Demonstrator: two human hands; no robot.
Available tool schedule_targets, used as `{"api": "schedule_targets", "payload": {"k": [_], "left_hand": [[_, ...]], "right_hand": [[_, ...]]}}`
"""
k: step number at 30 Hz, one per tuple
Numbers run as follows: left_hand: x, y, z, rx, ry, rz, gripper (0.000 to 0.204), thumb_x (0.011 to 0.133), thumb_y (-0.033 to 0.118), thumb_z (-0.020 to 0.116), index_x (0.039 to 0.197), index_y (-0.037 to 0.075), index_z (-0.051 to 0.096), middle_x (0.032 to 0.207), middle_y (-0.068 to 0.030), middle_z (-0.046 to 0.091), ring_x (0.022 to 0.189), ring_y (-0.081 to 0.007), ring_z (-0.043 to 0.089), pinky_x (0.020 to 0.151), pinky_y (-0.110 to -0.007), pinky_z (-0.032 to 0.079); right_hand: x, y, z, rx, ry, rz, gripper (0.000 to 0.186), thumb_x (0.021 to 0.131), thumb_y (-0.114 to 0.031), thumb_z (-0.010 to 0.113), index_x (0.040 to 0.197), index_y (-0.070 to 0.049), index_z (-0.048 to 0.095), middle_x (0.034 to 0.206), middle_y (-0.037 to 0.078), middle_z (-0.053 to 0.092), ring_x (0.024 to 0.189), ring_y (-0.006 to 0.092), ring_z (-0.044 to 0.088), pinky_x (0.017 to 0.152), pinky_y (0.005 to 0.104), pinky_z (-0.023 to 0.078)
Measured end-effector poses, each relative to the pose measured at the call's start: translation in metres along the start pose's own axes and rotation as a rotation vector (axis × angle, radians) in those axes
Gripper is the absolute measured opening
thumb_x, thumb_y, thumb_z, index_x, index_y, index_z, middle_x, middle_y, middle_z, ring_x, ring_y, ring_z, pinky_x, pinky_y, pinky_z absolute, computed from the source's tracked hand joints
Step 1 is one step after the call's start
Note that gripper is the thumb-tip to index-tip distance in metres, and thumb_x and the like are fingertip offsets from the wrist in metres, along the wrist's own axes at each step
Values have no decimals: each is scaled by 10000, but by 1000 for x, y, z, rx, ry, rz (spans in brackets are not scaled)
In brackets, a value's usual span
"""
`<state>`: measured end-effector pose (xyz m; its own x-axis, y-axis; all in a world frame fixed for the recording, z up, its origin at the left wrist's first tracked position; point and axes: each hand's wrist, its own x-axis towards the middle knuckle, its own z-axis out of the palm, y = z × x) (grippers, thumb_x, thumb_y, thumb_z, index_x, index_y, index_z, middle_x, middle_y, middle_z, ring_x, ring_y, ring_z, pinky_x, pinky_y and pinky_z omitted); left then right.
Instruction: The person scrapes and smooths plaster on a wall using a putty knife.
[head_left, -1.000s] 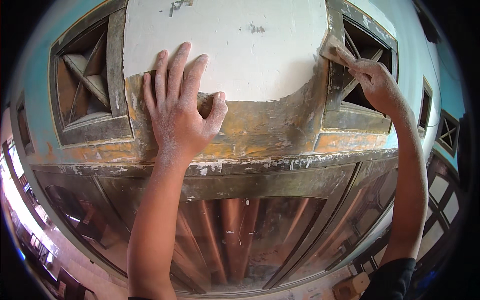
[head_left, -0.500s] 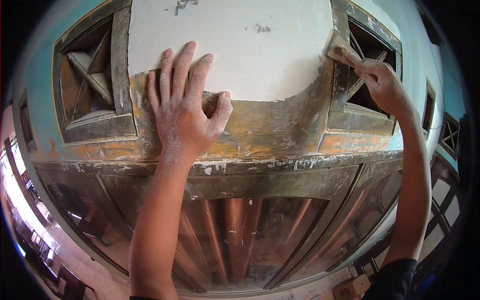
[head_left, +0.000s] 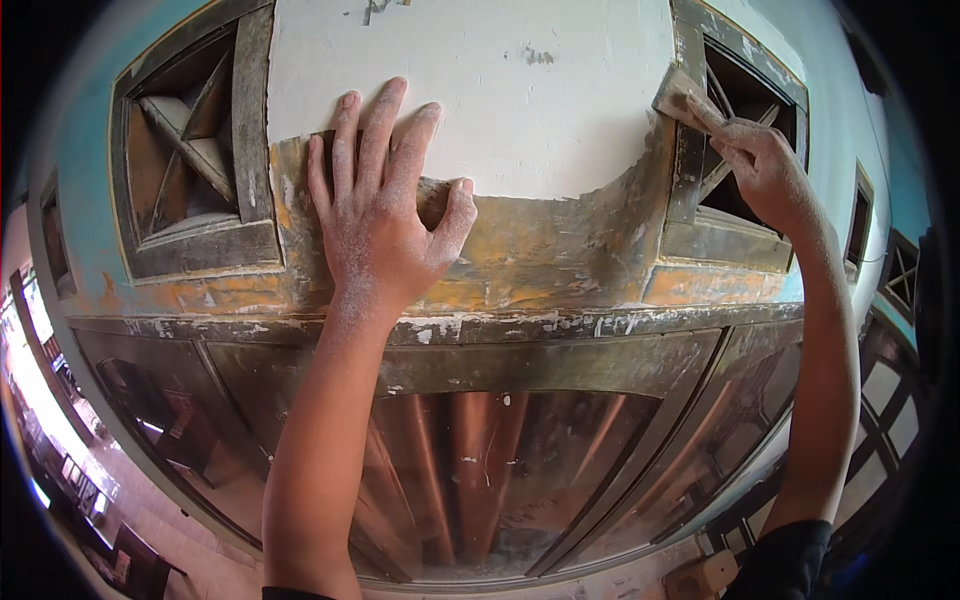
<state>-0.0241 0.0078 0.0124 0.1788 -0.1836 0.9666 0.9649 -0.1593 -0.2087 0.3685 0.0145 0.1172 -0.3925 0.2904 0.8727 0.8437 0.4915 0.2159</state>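
My left hand (head_left: 390, 215) lies open on the wall, fingers spread over the lower edge of a white coated section (head_left: 530, 120) and the bare, mottled brown-orange strip (head_left: 540, 250) beneath it. Both hands and wrists are dusted with pale powder. My right hand (head_left: 765, 175) grips a dusty flat scraper (head_left: 685, 95), its wide end against the right edge of the white section, beside the dark wooden frame (head_left: 720, 245) of a vent with crossed slats. Much of the scraper's narrow end is hidden by my fingers.
A similar vent frame (head_left: 250, 130) is left of the white section. A paint-spattered wooden ledge (head_left: 550, 325) runs above glazed dark panels (head_left: 530, 370). Turquoise wall (head_left: 95, 230) and smaller openings show toward both sides. A tiled floor (head_left: 150, 520) appears at lower left.
The view has shifted, so wall and hands sit slightly further right in the picture. Both hands stay at about the same places on the wall, the right still holding the scraper.
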Motion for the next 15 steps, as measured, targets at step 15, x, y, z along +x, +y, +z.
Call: {"api": "schedule_targets", "payload": {"k": [15], "left_hand": [[0,-2,1,-4,8,3,571,886,398,699,1409,177,636,1642,-71,444,1549,-376,352,1231,-671,224]], "right_hand": [[-14,-32,13,-147,32,169,255,1020,-139,603,1208,-90,768,1113,159,741,1007,394,716,884,456,574]]}}
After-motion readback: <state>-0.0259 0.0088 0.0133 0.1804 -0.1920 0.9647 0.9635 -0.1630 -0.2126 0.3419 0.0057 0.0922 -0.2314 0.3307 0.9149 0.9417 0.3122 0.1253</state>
